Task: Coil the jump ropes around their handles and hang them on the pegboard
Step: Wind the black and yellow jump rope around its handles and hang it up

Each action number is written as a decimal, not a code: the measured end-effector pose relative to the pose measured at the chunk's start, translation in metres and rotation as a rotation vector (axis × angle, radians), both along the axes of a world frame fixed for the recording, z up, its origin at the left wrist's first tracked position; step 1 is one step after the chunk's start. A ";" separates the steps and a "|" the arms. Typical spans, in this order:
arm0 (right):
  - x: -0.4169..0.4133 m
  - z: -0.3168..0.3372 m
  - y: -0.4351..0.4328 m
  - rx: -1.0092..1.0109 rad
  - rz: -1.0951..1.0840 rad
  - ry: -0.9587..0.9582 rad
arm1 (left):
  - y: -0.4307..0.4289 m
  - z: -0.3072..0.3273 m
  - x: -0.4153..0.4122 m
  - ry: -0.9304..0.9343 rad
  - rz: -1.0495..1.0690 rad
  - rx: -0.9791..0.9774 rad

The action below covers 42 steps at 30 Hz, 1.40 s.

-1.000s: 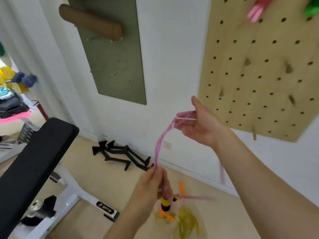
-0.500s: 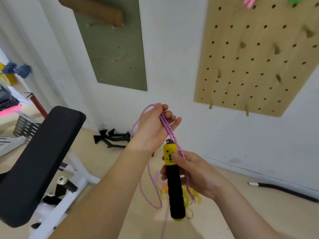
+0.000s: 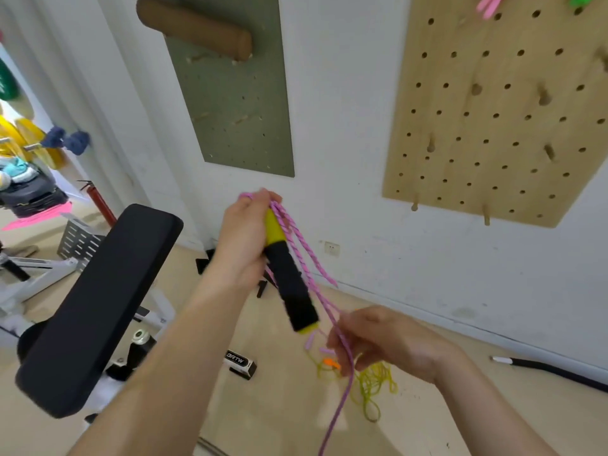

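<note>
1. Far left, near you: black weight bench pad (image 3: 98, 301), tilted, its long side running away from you.
2. Far wall above it: green pegboard panel (image 3: 237, 110), with a brown roller (image 3: 197, 28) lying across pegs at its top.
3. Your left hand (image 3: 240, 241) is raised mid-scene. Its fingers are curled tight round the yellow top end of the jump rope handle (image 3: 289, 284) and clamp a bunch of pink loops at the same spot. The handle is black foam with yellow ends, tilted, its lower end pointing down-right.
4. Pink jump rope (image 3: 309, 258): strands hang from your left fist along the right side of the handle, touching it. None visibly wraps round the black grip. One strand runs down into your right hand, then drops to the near edge of view.
5. Your right hand (image 3: 391, 343) is lower, just right of the handle's bottom end. Its fingers are bent round the pink strand and hold it. Blur hides which fingertips pinch.
6. Floor under that hand: yellow-green rope (image 3: 375, 386) in a loose heap, with an orange piece (image 3: 330, 363) in it.
7. Wall socket (image 3: 331, 248), low on the white wall between the two boards.
8. Right, far wall: wooden pegboard (image 3: 493, 110) with several wooden pegs sticking out. A pink item (image 3: 490, 4) and a green item (image 3: 582, 0) are at its top edge, cut off. The pink rope is well apart from this board.
9. Far right floor: black bar (image 3: 552, 370) with a white tip, along the foot of the wall.
</note>
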State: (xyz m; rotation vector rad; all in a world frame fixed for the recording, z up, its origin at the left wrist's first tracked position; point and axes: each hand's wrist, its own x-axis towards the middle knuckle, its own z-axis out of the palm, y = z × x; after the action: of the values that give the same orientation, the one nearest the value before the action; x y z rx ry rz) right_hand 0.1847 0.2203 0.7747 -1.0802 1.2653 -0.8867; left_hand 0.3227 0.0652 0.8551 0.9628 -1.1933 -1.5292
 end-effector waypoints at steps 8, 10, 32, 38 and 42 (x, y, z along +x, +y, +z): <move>0.002 0.037 -0.019 -0.208 -0.226 -0.461 | -0.035 -0.035 0.035 -1.304 0.018 -0.594; 0.003 0.061 -0.036 -0.245 -0.340 -0.650 | -0.021 -0.047 0.037 -1.123 0.032 -0.543; -0.042 0.058 -0.068 -0.002 -0.357 -0.042 | 0.032 -0.028 -0.030 0.092 -0.416 0.048; -0.003 -0.012 -0.036 -0.086 -0.179 -0.166 | 0.004 -0.011 -0.032 0.123 -0.275 0.113; -0.006 -0.020 -0.029 -0.061 -0.211 -0.271 | -0.023 -0.001 -0.016 0.147 -0.151 0.070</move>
State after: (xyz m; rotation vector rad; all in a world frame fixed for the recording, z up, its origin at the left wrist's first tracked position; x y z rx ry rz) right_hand 0.1788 0.1914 0.7544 -0.8486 1.1433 -1.1961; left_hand 0.3067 0.0425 0.8541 0.8049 -1.1347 -1.7400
